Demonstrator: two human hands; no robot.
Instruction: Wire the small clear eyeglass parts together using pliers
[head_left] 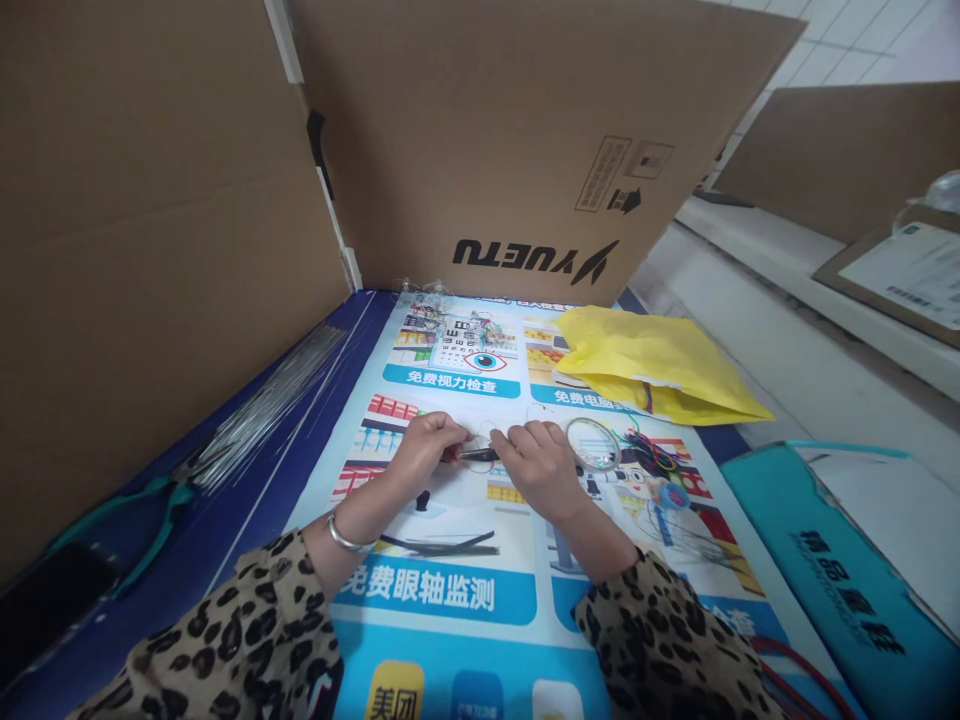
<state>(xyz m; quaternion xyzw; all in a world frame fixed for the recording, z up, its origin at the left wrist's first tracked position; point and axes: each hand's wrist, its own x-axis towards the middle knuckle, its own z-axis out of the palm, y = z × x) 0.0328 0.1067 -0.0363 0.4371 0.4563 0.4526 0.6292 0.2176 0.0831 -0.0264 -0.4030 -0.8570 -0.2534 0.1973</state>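
Observation:
My left hand (426, 455) is closed in a pinch above the printed mat; what its fingertips hold is too small to make out. Beside it, my right hand (538, 468) curls its fingers and thumb around a slim dark metal piece (478, 455), whose kind is not clear. That piece spans the gap between the hands, and its left end reaches the left fingertips. A thin, pale wire loop shows faintly around the fingertips. Just right of my right hand lies a round ring-shaped roll (592, 444). Thin black strips (442, 545) lie below the hands.
Teal-handled pliers (169, 500) lie at left near a bundle of thin metal wires (274, 400). To the right are coloured cords (656, 452), a yellow bag (652, 360) and a teal box (832, 560). Cardboard walls (510, 150) stand behind and left. Clear tangled bits (427, 305) lie at the back.

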